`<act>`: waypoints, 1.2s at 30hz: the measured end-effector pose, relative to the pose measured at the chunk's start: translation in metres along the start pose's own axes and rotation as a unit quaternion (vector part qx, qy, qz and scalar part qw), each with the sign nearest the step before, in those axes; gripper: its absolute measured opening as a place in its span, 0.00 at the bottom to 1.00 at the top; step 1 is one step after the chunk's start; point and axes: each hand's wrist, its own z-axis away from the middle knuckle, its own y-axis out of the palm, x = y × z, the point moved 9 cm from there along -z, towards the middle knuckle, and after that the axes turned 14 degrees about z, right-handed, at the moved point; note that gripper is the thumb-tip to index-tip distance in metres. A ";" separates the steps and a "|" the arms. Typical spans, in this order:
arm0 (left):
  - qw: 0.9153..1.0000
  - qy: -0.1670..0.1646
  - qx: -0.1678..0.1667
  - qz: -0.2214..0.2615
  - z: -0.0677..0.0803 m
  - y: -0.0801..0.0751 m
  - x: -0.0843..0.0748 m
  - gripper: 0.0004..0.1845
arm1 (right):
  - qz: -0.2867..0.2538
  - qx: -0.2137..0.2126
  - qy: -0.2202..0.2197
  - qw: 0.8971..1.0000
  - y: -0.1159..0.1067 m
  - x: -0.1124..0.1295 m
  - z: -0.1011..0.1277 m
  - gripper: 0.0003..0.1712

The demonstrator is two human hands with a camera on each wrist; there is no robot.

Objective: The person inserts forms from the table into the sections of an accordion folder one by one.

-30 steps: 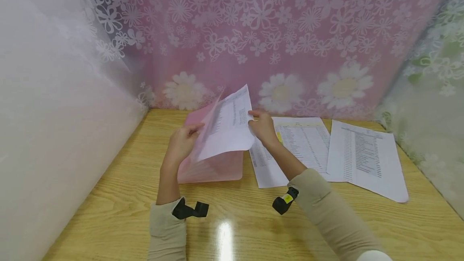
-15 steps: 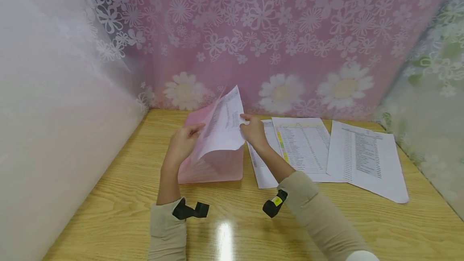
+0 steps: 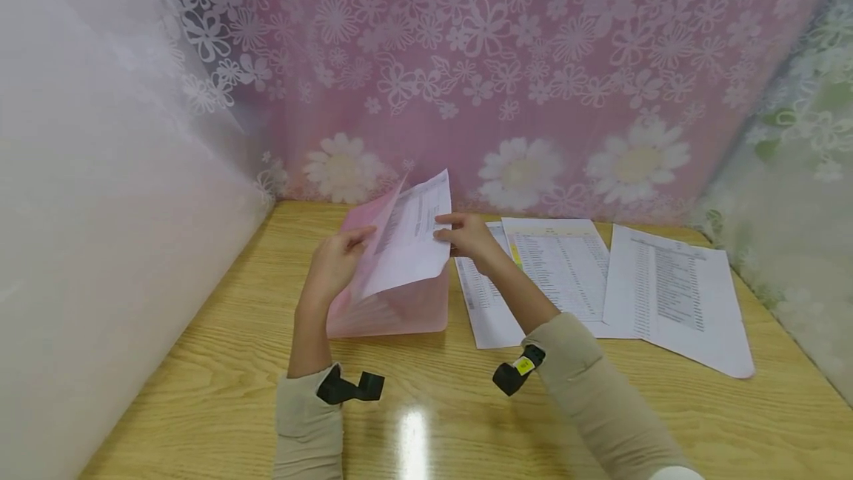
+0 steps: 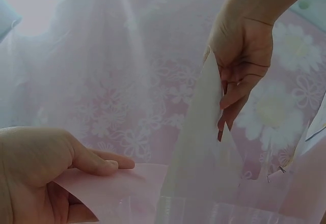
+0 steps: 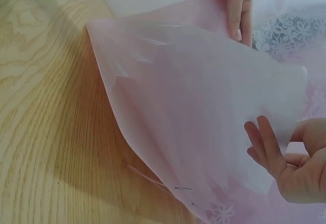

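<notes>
The printed sheet (image 3: 409,239) sinks lower into the pink folder (image 3: 393,302) than a second ago, less of it showing. The right hand (image 3: 469,237) slides left with its edge, uncovering more of the paper (image 3: 483,295) lying beneath.

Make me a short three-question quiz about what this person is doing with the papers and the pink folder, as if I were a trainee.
1. True or false: the left hand grips the pink folder.
2. What does the right hand pinch? A) a pen B) the printed sheet C) a cup
3. Fill in: the loose papers lie on the wooden ____.

Key: 1 true, it holds the flap open. 2 B, with the sheet partly inside the folder. 3 table.
</notes>
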 end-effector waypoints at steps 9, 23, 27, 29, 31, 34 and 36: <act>1.000 0.015 0.002 0.005 -0.001 0.003 -0.002 0.16 | 0.062 -0.016 -0.025 0.998 -0.010 0.011 0.006 0.25; 1.000 0.010 0.006 0.001 0.002 0.001 -0.003 0.17 | 0.029 -0.045 -0.030 0.998 -0.004 0.002 0.000 0.25; 1.000 0.014 0.007 -0.001 0.002 0.001 -0.003 0.17 | 0.047 -0.048 -0.039 0.997 0.004 0.005 -0.001 0.24; 1.000 0.018 0.006 -0.001 0.002 0.001 -0.004 0.17 | 0.053 -0.044 -0.041 0.997 0.008 0.006 -0.001 0.24; 1.000 0.024 0.007 -0.001 0.002 0.001 -0.006 0.17 | 0.061 -0.041 -0.041 0.996 0.011 0.007 0.000 0.25; 1.000 0.031 0.004 -0.003 0.002 0.001 -0.008 0.16 | 0.063 -0.033 -0.040 0.997 0.017 0.008 -0.001 0.25; 0.999 0.038 0.001 -0.009 0.002 0.001 -0.009 0.16 | 0.063 -0.030 -0.039 0.997 0.020 0.008 -0.001 0.25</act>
